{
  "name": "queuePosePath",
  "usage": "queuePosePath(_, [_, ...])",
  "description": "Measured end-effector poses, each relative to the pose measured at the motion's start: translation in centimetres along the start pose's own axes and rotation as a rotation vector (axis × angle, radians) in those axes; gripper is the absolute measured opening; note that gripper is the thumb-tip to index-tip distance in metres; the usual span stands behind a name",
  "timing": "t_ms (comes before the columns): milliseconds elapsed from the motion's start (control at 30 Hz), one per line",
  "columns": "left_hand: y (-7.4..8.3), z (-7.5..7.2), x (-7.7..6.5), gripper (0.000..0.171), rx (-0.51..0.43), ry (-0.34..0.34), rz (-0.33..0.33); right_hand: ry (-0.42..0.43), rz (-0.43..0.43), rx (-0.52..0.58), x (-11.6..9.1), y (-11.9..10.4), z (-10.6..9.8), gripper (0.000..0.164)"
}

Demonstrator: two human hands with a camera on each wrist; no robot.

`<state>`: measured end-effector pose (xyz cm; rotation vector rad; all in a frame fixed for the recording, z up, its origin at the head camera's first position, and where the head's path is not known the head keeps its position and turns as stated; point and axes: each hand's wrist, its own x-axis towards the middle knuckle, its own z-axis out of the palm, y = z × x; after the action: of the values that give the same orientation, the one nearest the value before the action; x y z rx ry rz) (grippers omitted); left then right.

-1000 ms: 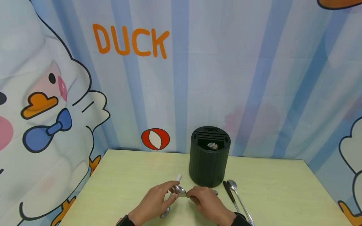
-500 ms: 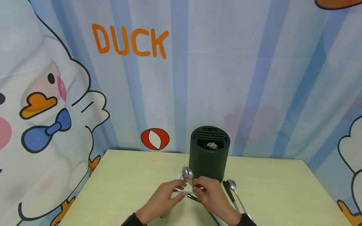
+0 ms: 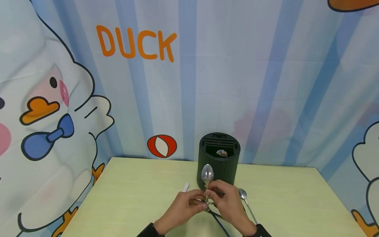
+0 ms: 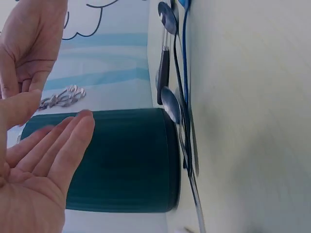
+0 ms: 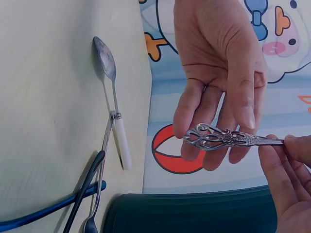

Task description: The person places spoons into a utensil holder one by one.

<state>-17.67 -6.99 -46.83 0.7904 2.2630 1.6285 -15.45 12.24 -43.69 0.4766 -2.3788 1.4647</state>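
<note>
My right hand (image 3: 228, 202) pinches a metal spoon (image 3: 207, 172) at its neck, bowl up, in front of the dark green utensil holder (image 3: 222, 168). Its ornate openwork handle (image 5: 218, 137) points down toward my left hand (image 3: 188, 204). In the right wrist view, the left fingers (image 5: 214, 104) hang loosely behind the handle with the thumb close to it. From the left wrist, the left hand (image 4: 53, 165) shows nearly straight fingers beside that handle. Another spoon's bowl (image 3: 221, 153) shows inside the holder's top opening.
A spoon with a white handle (image 5: 124, 145) lies on the pale table (image 3: 142, 184) at left. Below and right of the hands lie a blue-handled utensil (image 3: 220, 225), a long metal spoon (image 3: 242, 193) and a black-handled utensil (image 4: 164, 73). A duck-print curtain (image 3: 216, 82) hangs behind.
The spoon has turned from lying sideways, bowl at my left fingers, to bowl up. Both hands have shifted right, the right one also upward, and the left fingers have left the bowl.
</note>
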Motion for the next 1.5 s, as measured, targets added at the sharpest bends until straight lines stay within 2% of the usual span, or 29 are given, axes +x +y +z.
queuePosePath(133, [-0.1, 0.6, 0.3, 0.029, -0.030, 0.009, -0.006, 0.008, 0.036, 0.070, -0.1, -0.2, -0.1, 0.011])
queuePosePath(367, [0.0, 1.4, 0.3, 0.016, -0.029, 0.005, 0.054, -0.002, 0.132, 0.116, -0.1, -0.6, -0.4, 0.009])
queuePosePath(500, [0.0, 1.6, 0.3, 0.014, -0.022, 0.004, 0.075, -0.005, 0.182, 0.187, 0.2, -0.7, -0.8, 0.037])
queuePosePath(600, [0.0, 1.7, 0.4, 0.014, -0.019, -0.002, 0.093, 0.004, 0.131, 0.209, 0.5, -0.8, -1.4, 0.058])
queuePosePath(667, [0.1, 1.8, 0.5, 0.015, -0.008, -0.004, 0.106, 0.009, 0.074, 0.189, 0.7, -0.9, -1.8, 0.063])
queuePosePath(767, [0.3, 1.9, 0.5, 0.016, 0.016, -0.006, 0.110, 0.017, -0.014, 0.140, 0.9, -1.1, -2.6, 0.063])
queuePosePath(1000, [0.7, 2.3, 0.7, 0.015, 0.002, -0.028, 0.072, 0.030, -0.138, 0.020, 0.9, -1.3, -3.5, 0.051])
queuePosePath(1233, [1.2, 2.6, 1.3, 0.014, 0.050, -0.017, 0.121, 0.038, -0.158, -0.007, 1.0, -1.4, -4.4, 0.050])
queuePosePath(1500, [3.1, 2.5, 2.7, 0.017, 0.088, 0.014, 0.172, 0.067, -0.208, -0.049, 1.8, -1.9, -5.9, 0.051])
